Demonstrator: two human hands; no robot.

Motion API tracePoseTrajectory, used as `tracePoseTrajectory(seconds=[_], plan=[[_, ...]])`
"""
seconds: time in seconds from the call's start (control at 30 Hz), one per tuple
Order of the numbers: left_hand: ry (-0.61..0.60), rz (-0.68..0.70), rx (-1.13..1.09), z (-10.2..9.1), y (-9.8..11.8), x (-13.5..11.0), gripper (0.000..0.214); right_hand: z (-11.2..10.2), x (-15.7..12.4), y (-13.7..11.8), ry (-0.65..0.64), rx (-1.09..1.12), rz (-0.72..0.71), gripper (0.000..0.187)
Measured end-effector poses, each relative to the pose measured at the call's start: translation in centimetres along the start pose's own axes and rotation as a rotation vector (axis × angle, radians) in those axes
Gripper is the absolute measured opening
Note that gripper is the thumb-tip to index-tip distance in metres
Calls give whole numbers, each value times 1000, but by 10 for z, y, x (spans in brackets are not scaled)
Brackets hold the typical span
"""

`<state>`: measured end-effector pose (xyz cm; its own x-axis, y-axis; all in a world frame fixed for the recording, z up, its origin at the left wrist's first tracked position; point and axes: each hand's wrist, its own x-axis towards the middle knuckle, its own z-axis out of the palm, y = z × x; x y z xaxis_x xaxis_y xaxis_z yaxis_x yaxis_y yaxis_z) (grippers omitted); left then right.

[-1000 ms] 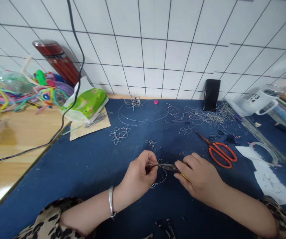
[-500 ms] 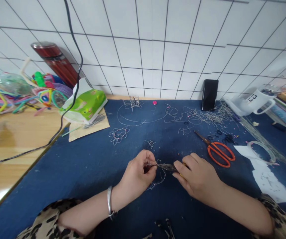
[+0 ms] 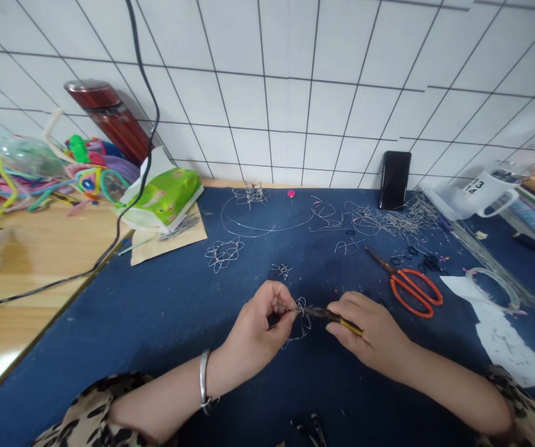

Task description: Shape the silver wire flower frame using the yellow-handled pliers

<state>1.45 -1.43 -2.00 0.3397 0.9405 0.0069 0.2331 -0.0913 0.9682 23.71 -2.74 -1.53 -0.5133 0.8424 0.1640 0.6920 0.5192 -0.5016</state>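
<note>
Near the middle of the blue mat, my left hand (image 3: 264, 323) pinches a looped wire piece (image 3: 305, 323) between thumb and fingers. Its thin silver loops hang out to the right and below the fingertips. My right hand (image 3: 373, 329) is closed around pliers (image 3: 323, 313) with yellow handles. The dark jaws point left and meet the wire just beside my left fingertips; whether they grip it is too small to tell. Just beyond my left hand lies a small cluster of wire bits (image 3: 283, 270). A flower-shaped wire piece (image 3: 224, 254) rests farther left.
Orange-handled scissors (image 3: 414, 288) lie right of my right hand, near white paper (image 3: 514, 347). Tangled wire (image 3: 398, 217), a phone (image 3: 395, 180) and a mug (image 3: 486, 189) stand along the back. Left are a tissue pack (image 3: 162, 198), a red thermos (image 3: 109, 118) and a black cable (image 3: 118, 236).
My right hand has turned a little, so the yellow pliers handle shows more. The wire loops have shifted slightly by my left fingertips. The whole view has moved a little.
</note>
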Motion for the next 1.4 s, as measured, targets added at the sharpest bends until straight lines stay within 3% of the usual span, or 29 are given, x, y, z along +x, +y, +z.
tracePoseTrajectory(seconds=[0.17, 0.33, 0.77, 1.4], plan=[[4, -2, 4, -1, 2, 0, 11, -3, 2, -3, -69, 125, 78, 21], [14, -1, 19, -1, 1, 1, 14, -2, 2, -1, -65, 117, 54, 22], [29, -10, 74, 0, -1, -1, 18, -6, 0, -8, -12, -174, -37, 26], [81, -1, 207, 3, -5, -3, 15, -4, -2, -16, 32, -381, -87, 26]])
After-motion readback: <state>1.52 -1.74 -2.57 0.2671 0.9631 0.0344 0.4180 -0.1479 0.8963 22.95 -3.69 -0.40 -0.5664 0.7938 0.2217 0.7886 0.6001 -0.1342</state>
